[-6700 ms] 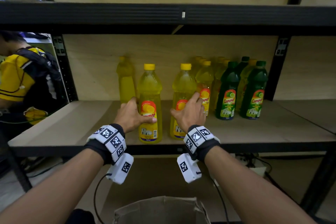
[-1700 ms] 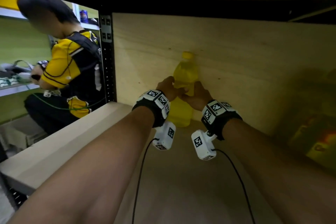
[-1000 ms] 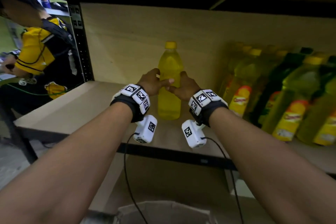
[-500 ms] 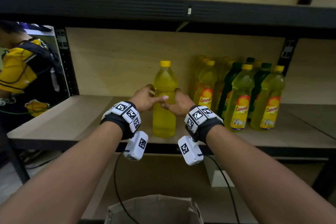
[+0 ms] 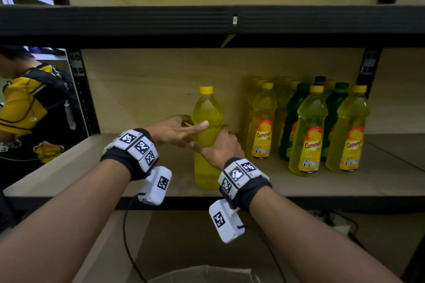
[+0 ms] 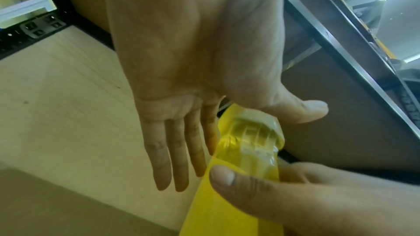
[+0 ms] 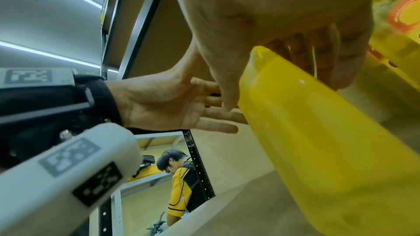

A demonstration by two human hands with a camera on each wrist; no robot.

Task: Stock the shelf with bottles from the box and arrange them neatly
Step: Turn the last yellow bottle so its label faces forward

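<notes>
An unlabelled yellow bottle (image 5: 208, 108) with a yellow cap stands upright on the wooden shelf (image 5: 87, 167), near its front edge. My right hand (image 5: 219, 148) grips the bottle at its waist from the right; in the right wrist view its fingers (image 7: 318, 46) curl round the yellow bottle (image 7: 318, 150). My left hand (image 5: 179, 130) is open on the bottle's left side, fingers straight. In the left wrist view the left hand (image 6: 181, 132) lies flat beside the bottle (image 6: 250, 150), thumb spread past it.
A cluster of labelled yellow and green bottles (image 5: 308, 131) fills the shelf's right part up to the back board. A black beam (image 5: 207, 20) runs overhead. A cardboard box (image 5: 202, 274) sits below. Another person (image 5: 23, 103) is crouched at the left.
The yellow bottle has come from the back wall to the shelf's front edge. Both hands held it earlier; now the left hand's fingers have straightened while the right keeps its grip.
</notes>
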